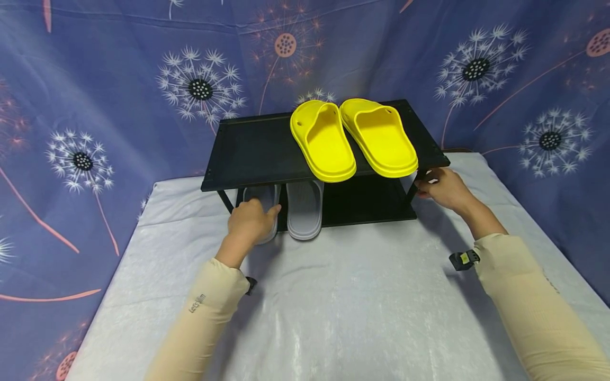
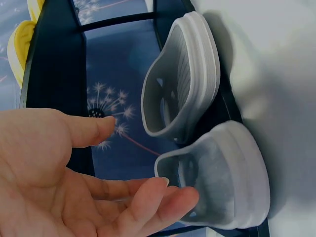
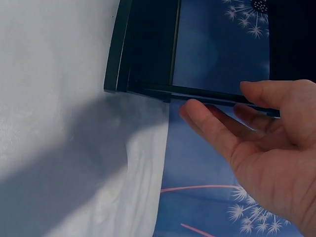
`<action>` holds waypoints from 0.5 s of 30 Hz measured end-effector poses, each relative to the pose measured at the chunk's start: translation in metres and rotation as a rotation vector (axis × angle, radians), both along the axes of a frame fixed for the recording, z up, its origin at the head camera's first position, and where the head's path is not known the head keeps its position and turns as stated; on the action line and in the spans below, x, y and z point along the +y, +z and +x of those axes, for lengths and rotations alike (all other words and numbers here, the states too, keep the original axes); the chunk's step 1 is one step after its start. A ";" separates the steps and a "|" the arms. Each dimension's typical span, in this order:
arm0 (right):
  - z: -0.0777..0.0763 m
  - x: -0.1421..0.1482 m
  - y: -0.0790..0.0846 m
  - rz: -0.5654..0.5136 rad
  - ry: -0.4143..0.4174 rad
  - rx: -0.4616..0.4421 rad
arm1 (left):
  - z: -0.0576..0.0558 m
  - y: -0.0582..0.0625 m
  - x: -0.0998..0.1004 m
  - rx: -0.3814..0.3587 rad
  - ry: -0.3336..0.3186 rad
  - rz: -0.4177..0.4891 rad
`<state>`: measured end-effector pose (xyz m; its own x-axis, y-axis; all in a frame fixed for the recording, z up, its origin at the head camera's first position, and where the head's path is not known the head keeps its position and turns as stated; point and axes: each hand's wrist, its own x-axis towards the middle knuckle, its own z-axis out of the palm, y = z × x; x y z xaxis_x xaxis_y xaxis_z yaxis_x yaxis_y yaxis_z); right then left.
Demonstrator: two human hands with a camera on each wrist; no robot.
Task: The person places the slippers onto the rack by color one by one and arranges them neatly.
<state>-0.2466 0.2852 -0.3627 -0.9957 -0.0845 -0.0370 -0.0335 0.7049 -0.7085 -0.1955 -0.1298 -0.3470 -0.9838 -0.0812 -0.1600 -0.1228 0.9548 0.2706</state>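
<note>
A pair of grey slippers stands on the lower tier of a black two-tier shoe rack (image 1: pixel 254 151). My left hand (image 1: pixel 250 222) is at the left grey slipper (image 1: pixel 270 233), partly covering it. In the left wrist view its thumb stands apart and its loosely bent fingers overlap that slipper's opening. Beside it is the right grey slipper (image 1: pixel 305 214). At the rack's right end, my right hand (image 1: pixel 445 188) holds the side post (image 3: pixel 207 94), thumb on one side and fingers on the other. Yellow slippers (image 1: pixel 329 145) sit on the top tier's right half.
A whitish cloth (image 1: pixel 362 296) covers the table under the rack. Behind and at the sides hangs a blue curtain (image 1: pixel 119 69) with dandelion prints. A small black device (image 1: pixel 463 260) is worn at the right wrist.
</note>
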 end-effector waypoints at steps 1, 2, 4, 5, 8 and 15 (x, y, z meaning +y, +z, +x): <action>0.000 0.001 0.000 0.006 -0.001 -0.003 | 0.000 0.001 -0.002 -0.004 0.005 0.005; 0.001 0.001 0.000 0.008 -0.001 -0.006 | 0.000 0.001 -0.004 -0.006 0.009 0.008; 0.001 0.003 0.000 0.008 0.002 -0.009 | 0.001 0.002 -0.007 -0.014 0.021 0.010; 0.002 0.003 0.000 0.007 0.003 -0.007 | 0.001 0.002 -0.008 -0.022 0.027 0.011; 0.002 0.005 0.000 0.001 0.008 0.010 | 0.001 0.002 -0.012 -0.029 0.043 0.004; 0.004 0.006 0.001 -0.017 0.027 0.000 | 0.002 0.004 -0.024 -0.010 0.042 -0.002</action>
<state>-0.2427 0.2914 -0.3614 -0.9931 -0.1118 -0.0354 -0.0522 0.6914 -0.7206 -0.1931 -0.1540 -0.3429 -0.9778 -0.1222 -0.1699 -0.1651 0.9494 0.2673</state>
